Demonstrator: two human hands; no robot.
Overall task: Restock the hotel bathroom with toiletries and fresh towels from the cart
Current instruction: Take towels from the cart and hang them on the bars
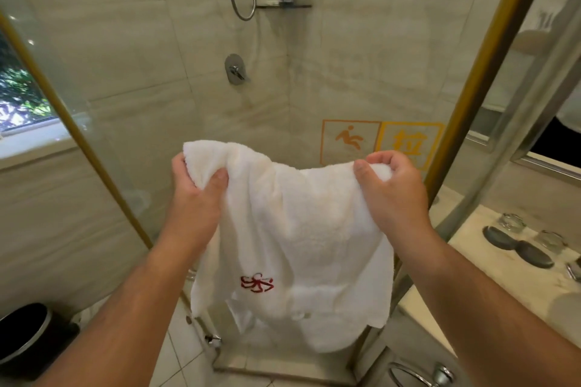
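A white towel (295, 229) with a red embroidered emblem hangs spread in front of me, before the glass shower enclosure. My left hand (196, 188) grips its upper left corner, fingers curled into the cloth. My right hand (393, 188) pinches the upper right corner between thumb and curled fingers. The towel's lower part hangs in loose folds above the shower threshold and hides the floor behind it.
The shower has gold-framed glass panels (465, 97), a mixer valve (235, 69), a hose and a small shelf (283, 5). A vanity counter (471, 229) at right holds glasses and dark coasters. A black bin (23, 339) stands at lower left. A towel ring (418, 375) sits at bottom right.
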